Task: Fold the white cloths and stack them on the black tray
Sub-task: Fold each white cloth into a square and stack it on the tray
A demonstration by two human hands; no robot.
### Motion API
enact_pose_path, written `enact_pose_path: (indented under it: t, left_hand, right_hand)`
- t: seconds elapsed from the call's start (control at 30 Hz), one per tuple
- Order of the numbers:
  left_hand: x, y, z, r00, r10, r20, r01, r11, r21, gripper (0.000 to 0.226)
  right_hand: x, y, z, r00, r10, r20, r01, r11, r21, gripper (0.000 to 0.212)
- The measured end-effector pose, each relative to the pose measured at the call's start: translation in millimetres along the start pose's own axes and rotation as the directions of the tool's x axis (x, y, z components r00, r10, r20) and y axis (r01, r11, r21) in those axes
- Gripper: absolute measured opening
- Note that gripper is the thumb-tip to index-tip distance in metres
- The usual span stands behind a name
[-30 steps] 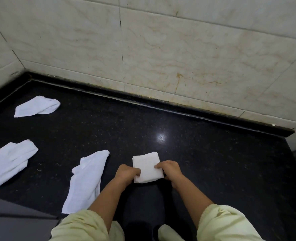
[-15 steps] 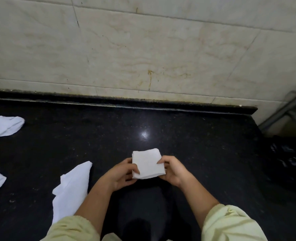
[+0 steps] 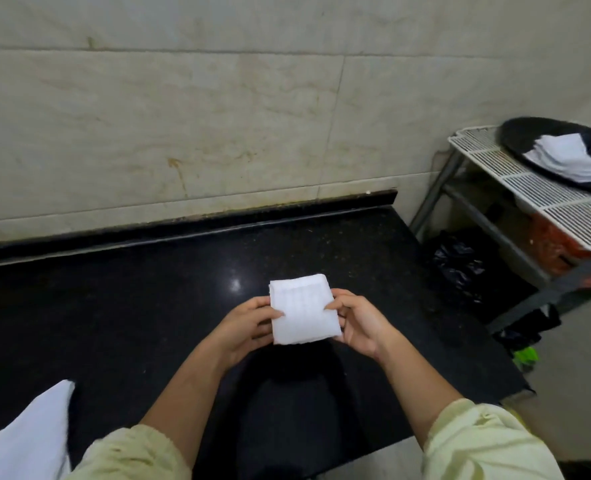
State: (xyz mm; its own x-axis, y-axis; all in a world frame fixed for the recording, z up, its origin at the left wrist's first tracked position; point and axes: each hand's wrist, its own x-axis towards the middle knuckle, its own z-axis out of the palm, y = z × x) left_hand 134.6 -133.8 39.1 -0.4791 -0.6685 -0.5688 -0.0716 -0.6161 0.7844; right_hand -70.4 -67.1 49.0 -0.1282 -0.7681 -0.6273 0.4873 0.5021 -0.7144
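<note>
The folded white cloth (image 3: 302,311) has lifted off the black desk (image 3: 114,306); left hand (image 3: 245,327) and right hand (image 3: 360,323) each have a grip clamped on its sides.

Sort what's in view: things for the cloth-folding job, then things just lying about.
Job: folded cloth, held between left hand and right hand; unfolded cloth on the counter; black tray; stack of folded cloths on it.
Lying about: wire rack under the tray; black plastic bag below it.
</note>
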Motion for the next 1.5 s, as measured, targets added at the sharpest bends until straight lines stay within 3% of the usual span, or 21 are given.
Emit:
enact_pose_path:
  t: [0.33, 0.6, 0.73, 0.9, 1.1, 1.27, 1.5]
  left_hand:
    - [25.5, 18.2, 179.7, 0.996, 0.07, 0.057, -0.07, 0.997, 0.012, 0.029]
    - [42.9, 64.4, 304.7, 0.97, 0.154, 0.186, -0.164, 0.986, 0.04, 0.031]
    - [59.1, 99.0, 352.9, 0.952, 0.193, 0.237, -0.206, 0.978, 0.034, 0.024]
    - [90.9, 140.2, 407.0, 0.929, 0.218, 0.3, -0.227, 0.974, -0.005, 0.016]
    - [139.7, 180.2, 469.0, 0.915, 0.223, 0.335, -0.236, 0.972, -0.001, 0.016]
    - [175.0, 206.4, 508.8, 0.926, 0.184, 0.329, -0.192, 0.981, -0.009, 0.011]
    - [212.9, 234.1, 559.5, 0.932, 0.222, 0.288, -0.259, 0.961, 0.096, 0.016]
  right_hand:
    - [-54.8, -85.8, -149.9, 0.993, -0.115, -0.018, 0.114, 0.992, -0.061, 0.037]
    - [-96.0, -170.1, -241.2, 0.963, -0.269, -0.024, 0.267, 0.962, -0.061, 0.029]
    - [-100.1, -213.3, -273.9, 0.941, -0.337, -0.028, 0.338, 0.941, 0.008, 0.035]
    - [-97.8, -271.4, -311.6, 0.914, -0.401, -0.055, 0.404, 0.914, 0.048, 0.028]
    - [-84.6, -335.0, -359.8, 0.897, -0.434, -0.085, 0.438, 0.898, 0.033, 0.044]
    - [-65.0, -376.3, -394.1, 0.9, -0.417, -0.13, 0.419, 0.908, -0.011, 0.038]
    - [-34.1, -434.3, -437.5, 0.872, -0.443, -0.209, 0.438, 0.896, -0.073, 0.025]
